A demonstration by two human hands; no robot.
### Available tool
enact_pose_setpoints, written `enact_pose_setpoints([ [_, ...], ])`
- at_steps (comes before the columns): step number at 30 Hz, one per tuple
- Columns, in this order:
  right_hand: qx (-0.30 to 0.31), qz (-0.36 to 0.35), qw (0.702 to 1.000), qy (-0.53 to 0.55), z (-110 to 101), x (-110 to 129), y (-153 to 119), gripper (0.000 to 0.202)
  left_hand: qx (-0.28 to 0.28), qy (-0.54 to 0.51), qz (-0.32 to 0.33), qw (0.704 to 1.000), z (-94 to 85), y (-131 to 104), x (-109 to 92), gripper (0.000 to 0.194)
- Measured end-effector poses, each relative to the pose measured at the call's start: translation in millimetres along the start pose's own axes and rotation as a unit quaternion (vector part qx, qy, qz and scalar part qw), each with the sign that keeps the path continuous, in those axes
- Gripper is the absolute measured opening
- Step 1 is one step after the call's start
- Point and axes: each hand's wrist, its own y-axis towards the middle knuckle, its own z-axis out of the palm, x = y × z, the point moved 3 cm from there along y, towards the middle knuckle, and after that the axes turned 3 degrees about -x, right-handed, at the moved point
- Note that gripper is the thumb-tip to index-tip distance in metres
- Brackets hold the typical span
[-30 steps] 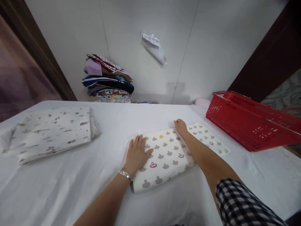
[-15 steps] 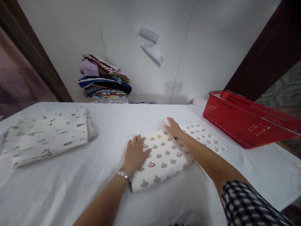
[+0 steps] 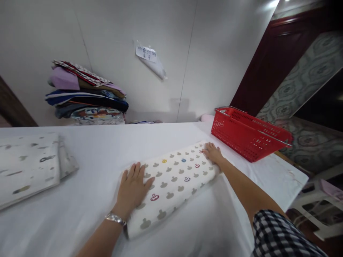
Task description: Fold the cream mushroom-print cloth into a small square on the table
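Note:
A white cloth with grey, red, yellow and blue mushroom prints (image 3: 174, 178) lies as a folded strip on the white-covered table (image 3: 102, 142). On its left end rests my left hand (image 3: 132, 189), palm down, fingers apart, a silver bracelet at the wrist. My right hand (image 3: 213, 153) lies flat on the strip's far right end, fingers spread. Both hands press on the fabric without gripping it. Another folded white cloth with grey and green prints (image 3: 29, 164) sits at the left, cut off by the view's edge.
A red plastic basket (image 3: 249, 135) stands at the table's back right. Behind the table at the left is a stack of folded clothes (image 3: 88, 92). A paper note (image 3: 146, 53) hangs on the wall, and a white stool (image 3: 318, 207) is at the right.
The view has turned right. My right hand has moved outward along the mushroom cloth, which now lies in one long strip. My left hand stays on its left end.

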Motion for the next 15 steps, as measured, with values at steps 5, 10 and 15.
enact_pose_setpoints([
  [5,0.041,0.026,0.998,0.031,15.8,-15.7,-2.2,0.065,-0.006,0.007,0.008,1.000,2.1,-0.4,1.6,0.064],
  [10,0.063,0.035,0.997,0.037,11.0,-12.2,0.6,0.063,-0.012,0.007,0.007,1.000,4.4,0.3,3.0,0.066],
  [15,0.001,-0.002,1.000,0.008,-0.1,10.2,14.8,0.059,-0.012,0.018,0.006,1.000,4.7,0.5,2.8,0.065],
])
